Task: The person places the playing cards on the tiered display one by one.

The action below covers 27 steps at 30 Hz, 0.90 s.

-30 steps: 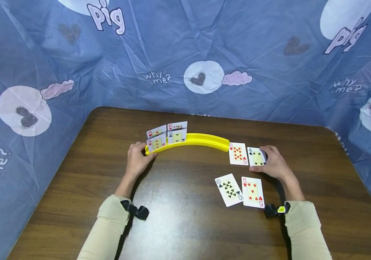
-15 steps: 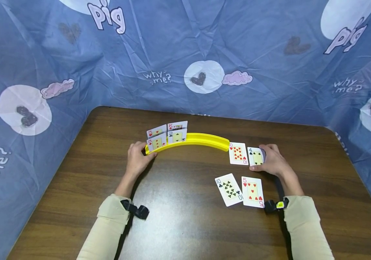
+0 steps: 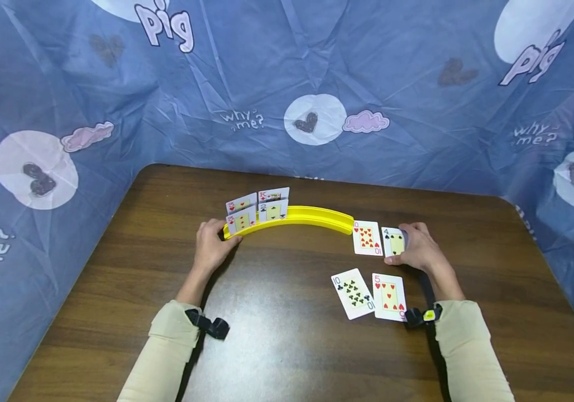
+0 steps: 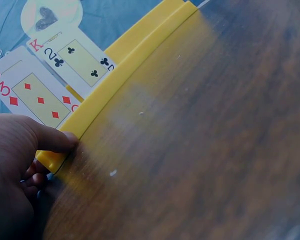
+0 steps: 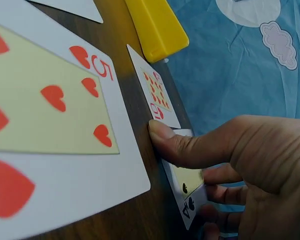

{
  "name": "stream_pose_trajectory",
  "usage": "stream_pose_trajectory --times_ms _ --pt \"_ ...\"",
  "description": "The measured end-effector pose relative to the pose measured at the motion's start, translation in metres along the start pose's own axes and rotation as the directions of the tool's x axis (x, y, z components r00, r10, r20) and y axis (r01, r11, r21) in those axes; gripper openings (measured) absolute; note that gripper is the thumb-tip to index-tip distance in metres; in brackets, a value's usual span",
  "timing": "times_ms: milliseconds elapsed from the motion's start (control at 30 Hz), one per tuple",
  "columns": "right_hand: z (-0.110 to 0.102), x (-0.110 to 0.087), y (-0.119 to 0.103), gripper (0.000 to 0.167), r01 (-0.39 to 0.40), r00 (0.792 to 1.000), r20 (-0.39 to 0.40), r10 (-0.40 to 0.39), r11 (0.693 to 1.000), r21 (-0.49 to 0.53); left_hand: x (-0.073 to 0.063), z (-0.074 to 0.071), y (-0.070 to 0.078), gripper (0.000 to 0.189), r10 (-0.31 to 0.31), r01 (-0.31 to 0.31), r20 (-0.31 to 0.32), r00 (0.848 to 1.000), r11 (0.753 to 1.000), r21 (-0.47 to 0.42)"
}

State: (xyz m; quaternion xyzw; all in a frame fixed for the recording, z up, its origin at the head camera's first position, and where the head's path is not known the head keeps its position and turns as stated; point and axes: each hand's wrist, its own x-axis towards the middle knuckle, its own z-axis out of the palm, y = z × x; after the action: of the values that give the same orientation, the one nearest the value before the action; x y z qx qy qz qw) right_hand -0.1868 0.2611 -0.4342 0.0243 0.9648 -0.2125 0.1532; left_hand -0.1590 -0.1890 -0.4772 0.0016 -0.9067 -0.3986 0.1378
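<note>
My left hand point(image 3: 211, 245) grips the left end of a curved yellow card holder point(image 3: 314, 215), the thumb along its near side. Upright in the holder are a three of diamonds point(image 4: 40, 100) with another red card point(image 3: 235, 205) behind it, and a two of clubs point(image 3: 273, 210) with a red king point(image 3: 266, 195) behind. Over at the right, my right hand point(image 3: 424, 249) holds a four of spades point(image 3: 393, 243) by its near and far edges, thumb on the near one, covering its right part. Just left of it lies a ten of hearts point(image 3: 367, 238), beside the holder's right end.
Nearer on the brown wooden table point(image 3: 277, 335) lie a ten of clubs point(image 3: 352, 293) and a five of hearts point(image 3: 388, 297), face up and side by side. A printed blue cloth point(image 3: 247, 67) hangs behind the table.
My right hand has slid slightly left over the four of spades, hiding more of its right side. The left hand and the card holder stay in place.
</note>
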Motion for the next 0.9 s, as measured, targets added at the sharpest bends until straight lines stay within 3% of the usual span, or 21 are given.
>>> stream_pose_trajectory --times_ms 300,467,900 --pt "0.0031 0.0006 0.0056 0.102 0.02 1.0 0.022 -0.022 0.998 0.058 -0.0024 0.0001 0.0005 0.032 -0.006 0.006 0.002 1.0 1.0 -0.012" --pt "0.0051 0.0017 0.0069 0.097 0.035 0.999 0.002 -0.035 0.998 0.042 -0.0019 0.0008 -0.0001 0.033 -0.011 0.011 0.001 1.0 1.0 -0.01" --pt "0.0031 -0.002 0.006 0.106 0.02 1.0 -0.017 -0.02 1.0 0.019 0.0007 0.0015 -0.0013 0.033 -0.008 0.008 0.008 1.0 1.0 0.002"
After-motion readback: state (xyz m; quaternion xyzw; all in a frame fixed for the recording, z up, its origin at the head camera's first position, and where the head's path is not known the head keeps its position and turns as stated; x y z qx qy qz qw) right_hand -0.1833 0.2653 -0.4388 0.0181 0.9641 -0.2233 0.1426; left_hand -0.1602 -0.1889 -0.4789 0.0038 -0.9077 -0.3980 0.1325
